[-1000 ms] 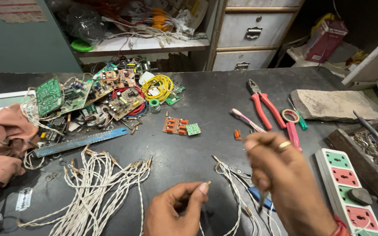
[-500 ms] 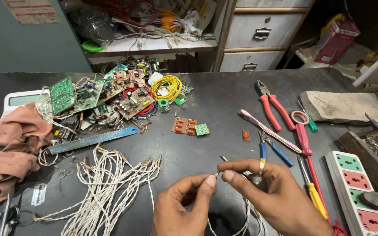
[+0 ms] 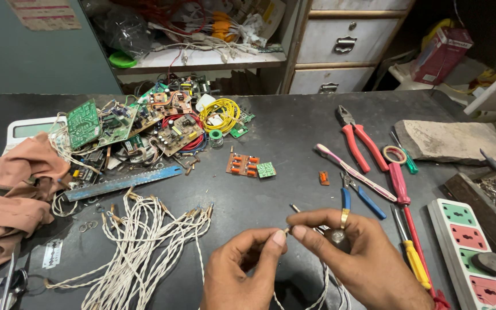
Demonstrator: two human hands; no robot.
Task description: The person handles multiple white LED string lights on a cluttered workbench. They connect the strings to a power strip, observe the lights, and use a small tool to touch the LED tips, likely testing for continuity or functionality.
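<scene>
hands drawn together since earlier | left hand (image 3: 247,270), right hand (image 3: 356,258) pinch wire tip (image 3: 286,231) | wire mostly hidden

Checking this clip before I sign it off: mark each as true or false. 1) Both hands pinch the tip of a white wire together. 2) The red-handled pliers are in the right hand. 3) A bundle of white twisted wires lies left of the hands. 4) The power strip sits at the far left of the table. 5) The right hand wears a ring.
1) True: the left hand and right hand meet fingertip to fingertip on the white wire.
2) False: the red-handled pliers lie on the table, untouched.
3) True: the wire bundle lies there.
4) False: the power strip is at the right edge.
5) True: a gold ring shows on one finger.
</scene>
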